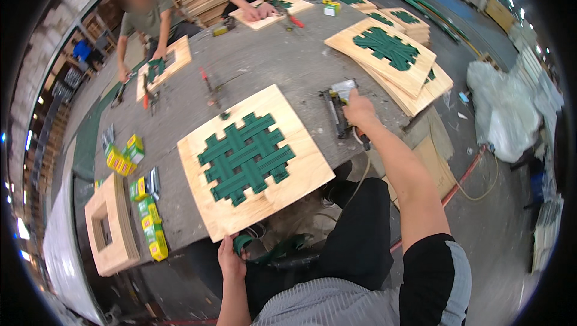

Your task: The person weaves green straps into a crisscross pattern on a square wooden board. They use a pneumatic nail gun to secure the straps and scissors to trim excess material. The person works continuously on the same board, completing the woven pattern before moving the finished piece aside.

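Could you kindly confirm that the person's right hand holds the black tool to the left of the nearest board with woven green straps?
Not quite: the head view shows the person's right hand holding the black tool to the right of the nearest board with woven green straps, not the left.

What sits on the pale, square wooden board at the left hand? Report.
Flat green webbing strips, woven crosswise, cover its middle; small dark gaps show between. Whatever lies beneath is hidden.
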The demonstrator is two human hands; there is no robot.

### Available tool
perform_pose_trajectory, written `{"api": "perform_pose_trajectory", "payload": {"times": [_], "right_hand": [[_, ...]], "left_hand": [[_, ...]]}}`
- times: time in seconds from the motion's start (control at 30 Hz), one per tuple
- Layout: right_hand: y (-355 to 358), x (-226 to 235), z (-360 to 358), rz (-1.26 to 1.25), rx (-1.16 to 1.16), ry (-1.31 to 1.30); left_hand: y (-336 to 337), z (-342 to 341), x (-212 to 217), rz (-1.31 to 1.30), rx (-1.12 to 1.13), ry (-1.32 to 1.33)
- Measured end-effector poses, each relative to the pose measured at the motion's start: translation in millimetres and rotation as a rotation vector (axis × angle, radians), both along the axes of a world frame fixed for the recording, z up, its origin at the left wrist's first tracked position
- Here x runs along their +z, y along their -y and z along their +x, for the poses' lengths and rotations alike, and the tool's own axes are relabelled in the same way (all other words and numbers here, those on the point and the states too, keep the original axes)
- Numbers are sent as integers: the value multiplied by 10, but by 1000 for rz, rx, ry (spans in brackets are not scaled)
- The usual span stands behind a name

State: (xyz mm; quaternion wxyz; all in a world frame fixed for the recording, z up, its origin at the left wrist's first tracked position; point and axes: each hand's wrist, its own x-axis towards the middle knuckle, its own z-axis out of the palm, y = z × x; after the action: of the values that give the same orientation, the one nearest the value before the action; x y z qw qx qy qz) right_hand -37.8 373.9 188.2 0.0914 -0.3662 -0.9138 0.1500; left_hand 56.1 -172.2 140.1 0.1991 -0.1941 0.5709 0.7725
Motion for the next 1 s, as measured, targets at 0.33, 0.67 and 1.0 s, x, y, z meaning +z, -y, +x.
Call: {"api": "perform_pose_trajectory", "payload": {"times": [0.33, 0.67, 1.0], "right_hand": [[-985, -1093, 1552, -131, -535, -911], [-592, -3824, 874, -580, 113, -171], [-543, -3767, 921, -438, 298, 181]], "left_hand": [[-143, -70, 60, -198, 67, 119], [-344, -187, 379, -421, 150, 303], [-168, 70, 212, -408, 137, 299]]}}
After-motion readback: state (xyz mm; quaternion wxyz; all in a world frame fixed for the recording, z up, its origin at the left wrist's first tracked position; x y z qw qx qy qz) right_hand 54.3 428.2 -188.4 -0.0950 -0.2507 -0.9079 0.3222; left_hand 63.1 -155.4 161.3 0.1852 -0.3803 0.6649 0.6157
